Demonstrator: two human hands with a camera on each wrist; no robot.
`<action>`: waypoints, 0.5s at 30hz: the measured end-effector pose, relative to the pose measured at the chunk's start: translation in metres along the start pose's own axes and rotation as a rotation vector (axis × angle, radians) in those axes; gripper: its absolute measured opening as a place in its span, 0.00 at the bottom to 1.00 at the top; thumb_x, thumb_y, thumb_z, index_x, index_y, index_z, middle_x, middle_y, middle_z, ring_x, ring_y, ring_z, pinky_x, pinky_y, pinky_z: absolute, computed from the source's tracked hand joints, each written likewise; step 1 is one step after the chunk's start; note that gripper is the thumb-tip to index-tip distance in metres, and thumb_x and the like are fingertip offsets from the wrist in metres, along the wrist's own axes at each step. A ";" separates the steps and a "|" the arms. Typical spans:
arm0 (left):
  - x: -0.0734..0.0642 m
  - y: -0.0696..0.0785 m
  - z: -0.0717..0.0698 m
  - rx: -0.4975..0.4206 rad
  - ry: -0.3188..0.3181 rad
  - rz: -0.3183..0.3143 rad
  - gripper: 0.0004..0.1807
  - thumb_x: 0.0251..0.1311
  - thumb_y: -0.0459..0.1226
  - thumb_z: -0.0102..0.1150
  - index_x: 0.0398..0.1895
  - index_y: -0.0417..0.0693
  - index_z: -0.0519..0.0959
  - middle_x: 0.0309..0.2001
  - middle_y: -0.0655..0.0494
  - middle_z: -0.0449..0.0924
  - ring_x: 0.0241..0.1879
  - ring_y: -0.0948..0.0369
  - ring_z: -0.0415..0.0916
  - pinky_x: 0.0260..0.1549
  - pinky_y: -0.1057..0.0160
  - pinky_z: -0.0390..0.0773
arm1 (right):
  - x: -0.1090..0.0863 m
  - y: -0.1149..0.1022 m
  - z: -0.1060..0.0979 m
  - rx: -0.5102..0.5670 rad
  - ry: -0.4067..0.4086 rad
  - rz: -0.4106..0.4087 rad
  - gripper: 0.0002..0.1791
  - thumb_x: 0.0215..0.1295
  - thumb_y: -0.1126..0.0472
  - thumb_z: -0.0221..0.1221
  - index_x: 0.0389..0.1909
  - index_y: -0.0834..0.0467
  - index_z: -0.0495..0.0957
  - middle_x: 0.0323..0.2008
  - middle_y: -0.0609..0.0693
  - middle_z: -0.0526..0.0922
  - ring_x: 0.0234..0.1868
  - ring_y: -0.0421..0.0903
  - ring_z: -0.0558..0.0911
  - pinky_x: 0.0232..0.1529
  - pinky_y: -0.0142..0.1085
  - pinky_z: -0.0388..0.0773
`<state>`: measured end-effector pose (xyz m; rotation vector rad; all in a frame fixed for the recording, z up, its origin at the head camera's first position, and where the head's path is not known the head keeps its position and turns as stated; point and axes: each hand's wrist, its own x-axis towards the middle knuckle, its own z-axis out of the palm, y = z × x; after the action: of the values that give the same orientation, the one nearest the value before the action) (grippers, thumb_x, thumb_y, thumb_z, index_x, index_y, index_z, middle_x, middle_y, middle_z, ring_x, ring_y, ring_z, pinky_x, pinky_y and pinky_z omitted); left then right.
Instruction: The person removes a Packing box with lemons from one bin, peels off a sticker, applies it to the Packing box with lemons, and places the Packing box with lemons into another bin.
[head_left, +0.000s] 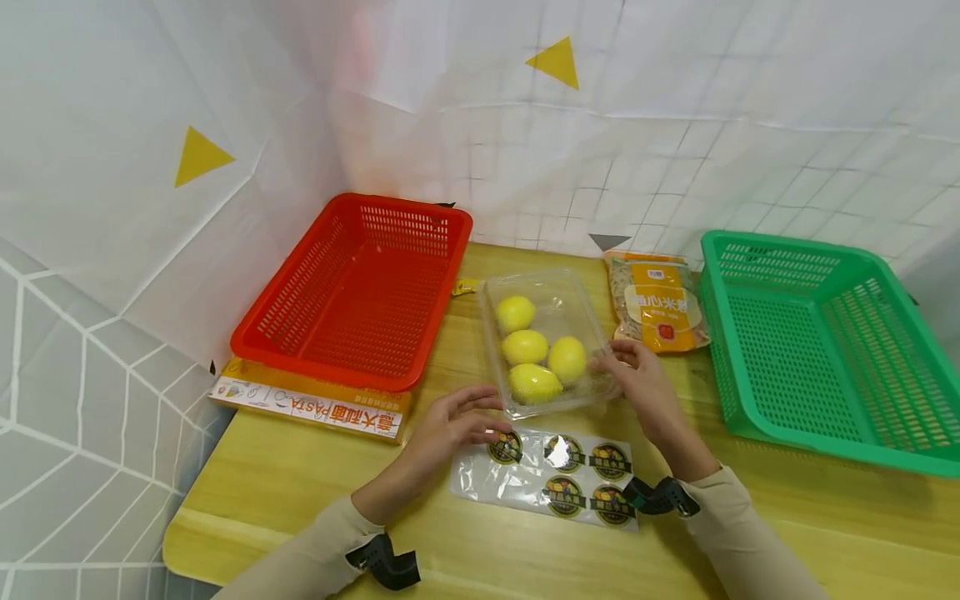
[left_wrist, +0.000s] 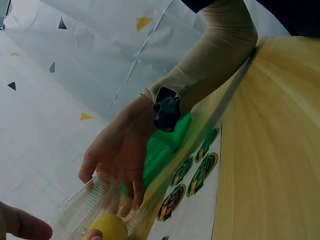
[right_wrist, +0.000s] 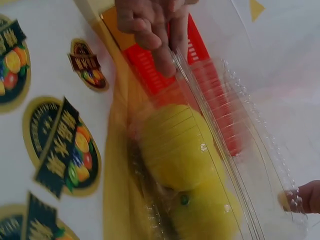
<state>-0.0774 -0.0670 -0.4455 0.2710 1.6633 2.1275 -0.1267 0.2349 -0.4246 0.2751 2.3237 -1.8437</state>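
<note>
A clear plastic box (head_left: 555, 292) with several lemons (head_left: 567, 359) in it lies on the table; its lid appears to be down. My right hand (head_left: 648, 387) holds the box's right side near the front corner, one fingertip (right_wrist: 295, 198) lying on its rim in the right wrist view. At the front left corner is my left hand (head_left: 453, 425), its fingers loosely bent and reaching the edge. Just in front of the box is a sheet of round fruit stickers (head_left: 517, 487). Only the thumb (left_wrist: 30, 226) and a fingertip of the left hand show in the left wrist view.
A red basket (head_left: 442, 287) stands at the left, partly over a pasta packet (head_left: 307, 410). A green basket (head_left: 716, 333) is on the right, beside an orange-labelled food bag (head_left: 656, 302). White sheeting (head_left: 420, 150) closes off the back and left.
</note>
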 end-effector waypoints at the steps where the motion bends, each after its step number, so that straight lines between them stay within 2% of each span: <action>1: 0.001 0.000 0.001 -0.004 -0.006 -0.008 0.25 0.72 0.27 0.50 0.70 0.25 0.66 0.62 0.31 0.74 0.54 0.38 0.81 0.56 0.42 0.78 | 0.001 0.000 -0.001 0.009 0.005 -0.016 0.35 0.76 0.58 0.59 0.75 0.70 0.58 0.67 0.67 0.68 0.54 0.49 0.74 0.42 0.33 0.75; 4: 0.004 -0.001 0.002 0.009 -0.010 -0.021 0.23 0.71 0.27 0.51 0.67 0.26 0.69 0.61 0.32 0.75 0.54 0.39 0.81 0.56 0.43 0.79 | 0.006 0.002 -0.006 0.034 0.014 -0.063 0.31 0.76 0.60 0.57 0.73 0.70 0.63 0.60 0.63 0.75 0.48 0.44 0.78 0.39 0.32 0.77; 8: 0.013 -0.004 -0.001 0.021 0.091 -0.017 0.19 0.70 0.27 0.53 0.61 0.28 0.72 0.58 0.32 0.77 0.54 0.39 0.80 0.55 0.46 0.81 | 0.013 0.004 -0.013 0.071 0.022 -0.090 0.28 0.76 0.61 0.56 0.72 0.69 0.68 0.54 0.56 0.79 0.43 0.40 0.80 0.36 0.32 0.79; 11: 0.022 -0.005 -0.004 0.036 0.201 0.032 0.18 0.70 0.27 0.52 0.61 0.28 0.71 0.59 0.30 0.76 0.55 0.37 0.79 0.54 0.49 0.82 | 0.021 0.005 -0.019 0.076 0.033 -0.089 0.28 0.75 0.62 0.56 0.71 0.69 0.69 0.60 0.56 0.76 0.42 0.40 0.79 0.36 0.31 0.80; 13: 0.028 -0.005 -0.006 0.063 0.256 0.075 0.21 0.70 0.25 0.51 0.65 0.28 0.68 0.63 0.31 0.72 0.59 0.37 0.76 0.55 0.50 0.81 | 0.025 0.004 -0.022 0.080 0.029 -0.092 0.28 0.73 0.63 0.56 0.71 0.68 0.70 0.66 0.58 0.71 0.44 0.42 0.78 0.37 0.31 0.80; 15: 0.032 -0.003 -0.008 0.130 0.302 0.092 0.27 0.69 0.25 0.52 0.71 0.31 0.64 0.68 0.33 0.69 0.63 0.39 0.73 0.58 0.49 0.79 | 0.028 0.004 -0.025 0.081 0.004 -0.091 0.28 0.73 0.64 0.55 0.73 0.66 0.70 0.72 0.59 0.67 0.49 0.45 0.76 0.41 0.31 0.79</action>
<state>-0.1084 -0.0589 -0.4538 0.0663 1.9986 2.2175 -0.1536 0.2616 -0.4291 0.1866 2.3039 -1.9841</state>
